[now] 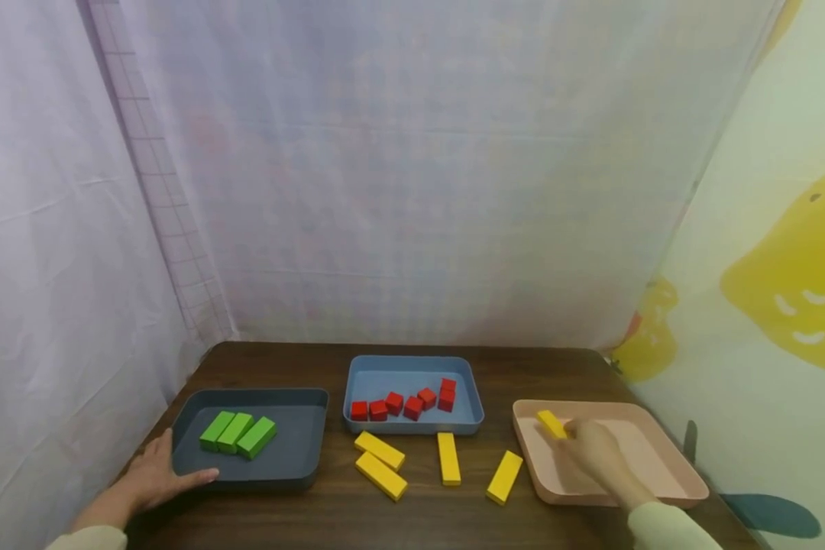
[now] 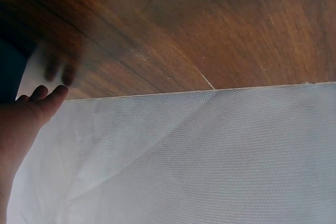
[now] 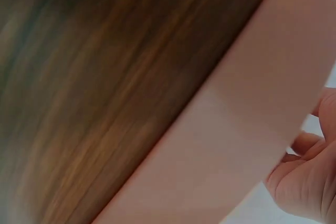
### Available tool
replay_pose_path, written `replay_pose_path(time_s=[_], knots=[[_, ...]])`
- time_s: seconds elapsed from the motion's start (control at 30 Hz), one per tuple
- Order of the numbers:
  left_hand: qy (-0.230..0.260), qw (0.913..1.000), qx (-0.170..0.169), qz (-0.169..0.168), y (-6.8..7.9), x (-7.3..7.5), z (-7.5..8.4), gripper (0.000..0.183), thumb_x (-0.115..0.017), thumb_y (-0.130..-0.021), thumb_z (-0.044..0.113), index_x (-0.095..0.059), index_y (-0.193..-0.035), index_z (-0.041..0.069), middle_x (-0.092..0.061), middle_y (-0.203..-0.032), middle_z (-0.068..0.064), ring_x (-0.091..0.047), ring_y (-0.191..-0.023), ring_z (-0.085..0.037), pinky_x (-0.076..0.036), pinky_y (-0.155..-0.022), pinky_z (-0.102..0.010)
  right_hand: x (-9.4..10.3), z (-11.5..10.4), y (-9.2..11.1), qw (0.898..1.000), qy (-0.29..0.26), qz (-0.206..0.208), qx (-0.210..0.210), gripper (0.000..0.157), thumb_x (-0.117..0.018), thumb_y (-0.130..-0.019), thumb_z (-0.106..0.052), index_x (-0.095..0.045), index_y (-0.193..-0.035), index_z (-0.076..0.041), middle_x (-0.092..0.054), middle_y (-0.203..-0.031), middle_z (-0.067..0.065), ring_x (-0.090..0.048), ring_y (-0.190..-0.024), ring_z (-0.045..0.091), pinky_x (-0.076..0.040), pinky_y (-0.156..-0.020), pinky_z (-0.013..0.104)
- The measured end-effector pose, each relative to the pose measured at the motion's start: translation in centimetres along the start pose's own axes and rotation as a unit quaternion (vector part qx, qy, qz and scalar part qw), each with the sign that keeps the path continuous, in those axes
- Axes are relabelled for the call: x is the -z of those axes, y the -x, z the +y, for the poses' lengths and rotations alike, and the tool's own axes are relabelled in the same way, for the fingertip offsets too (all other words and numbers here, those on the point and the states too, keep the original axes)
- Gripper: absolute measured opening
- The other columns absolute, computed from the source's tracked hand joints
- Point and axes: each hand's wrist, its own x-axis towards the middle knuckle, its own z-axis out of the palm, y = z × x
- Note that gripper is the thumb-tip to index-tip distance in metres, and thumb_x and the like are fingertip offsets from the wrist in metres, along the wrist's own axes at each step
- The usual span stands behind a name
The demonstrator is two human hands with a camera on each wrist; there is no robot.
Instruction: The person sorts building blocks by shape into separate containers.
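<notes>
At the right, my right hand (image 1: 600, 455) reaches into the pink tray (image 1: 649, 435) and pinches one end of a yellow block (image 1: 551, 423) at its left side. In the right wrist view, fingers (image 3: 307, 142) show behind the tray wall; the block is hidden there. My left hand (image 1: 153, 475) rests at the front left corner of the dark grey tray (image 1: 296, 447), thumb and fingers spread. That tray holds three green blocks (image 1: 237, 433). On the table between the trays lie several other yellow blocks (image 1: 448, 459).
Behind the loose yellow blocks stands a blue tray (image 1: 395, 374) with several red cubes (image 1: 414, 407). Everything stands on a dark wooden table (image 1: 357, 527). White cloth (image 1: 419, 191) hangs behind it, and a cloth with yellow shapes (image 1: 729, 367) hangs at the right.
</notes>
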Motion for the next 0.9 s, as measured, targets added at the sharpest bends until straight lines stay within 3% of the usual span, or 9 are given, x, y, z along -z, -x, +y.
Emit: replay_pose_path(time_s=[0.17,0.27,0.37,0.47,0.57,0.9], knots=[[-0.003,1.0,-0.001,0.001,0.0,-0.1,0.0,0.134,-0.066,-0.079,0.072,-0.003,-0.138,-0.03,-0.007,-0.137,-0.058,-0.013,-0.125,-0.073,-0.019,-0.103,-0.076,-1.1,0.3,-0.7,0.999,0.02,-0.035,-0.023,0.019,-0.075,-0.078,-0.012,-0.068,-0.085,0.005,-0.063,-0.074,0.01,-0.056,-0.068,0.024,-0.049,-0.067,0.044],[-0.003,1.0,-0.003,0.004,0.0,-0.1,0.0,0.133,-0.066,-0.08,0.071,-0.003,-0.138,-0.03,-0.007,-0.137,-0.058,-0.013,-0.125,-0.073,-0.019,-0.104,-0.076,-1.6,0.4,-1.0,0.998,0.032,-0.047,-0.022,0.02,-0.079,-0.075,-0.014,-0.065,-0.079,0.0,-0.055,-0.066,0.004,-0.051,-0.062,0.021,-0.044,-0.06,0.038],[-0.004,1.0,-0.001,0.004,-0.1,0.0,0.0,0.133,-0.065,-0.08,0.072,-0.003,-0.138,-0.03,-0.007,-0.137,-0.058,-0.013,-0.125,-0.073,-0.019,-0.104,-0.076,-1.9,0.5,-1.2,0.998,0.035,-0.042,-0.02,0.022,-0.079,-0.075,-0.014,-0.066,-0.081,0.001,-0.057,-0.068,0.004,-0.052,-0.064,0.022,-0.046,-0.062,0.04],[-0.005,1.0,0.005,0.002,-0.2,-0.1,0.0,0.134,-0.065,-0.079,0.073,-0.003,-0.138,-0.03,-0.007,-0.137,-0.057,-0.013,-0.125,-0.073,-0.019,-0.104,-0.076,-1.9,0.7,-1.0,0.999,0.032,-0.04,-0.019,0.036,-0.08,-0.077,-0.017,-0.067,-0.095,0.011,-0.067,-0.082,0.016,-0.063,-0.079,0.034,-0.051,-0.077,0.05],[-0.003,0.9999,0.013,0.001,-0.3,-0.3,0.1,0.135,-0.065,-0.077,0.074,-0.003,-0.139,-0.029,-0.007,-0.137,-0.057,-0.013,-0.125,-0.073,-0.019,-0.104,-0.076,-1.9,0.8,-0.7,0.999,0.03,-0.027,-0.013,0.049,-0.078,-0.081,-0.021,-0.063,-0.108,0.017,-0.069,-0.099,0.027,-0.064,-0.096,0.045,-0.048,-0.088,0.057],[-0.002,0.9999,0.014,0.007,-0.2,-0.2,0.0,0.135,-0.066,-0.077,0.074,-0.003,-0.139,-0.029,-0.007,-0.137,-0.057,-0.013,-0.125,-0.073,-0.02,-0.104,-0.075,-1.1,-0.8,-0.4,0.999,0.014,0.028,0.022,0.051,-0.072,-0.091,-0.025,-0.06,-0.118,0.016,-0.066,-0.106,0.032,-0.064,-0.097,0.047,-0.05,-0.084,0.06]])
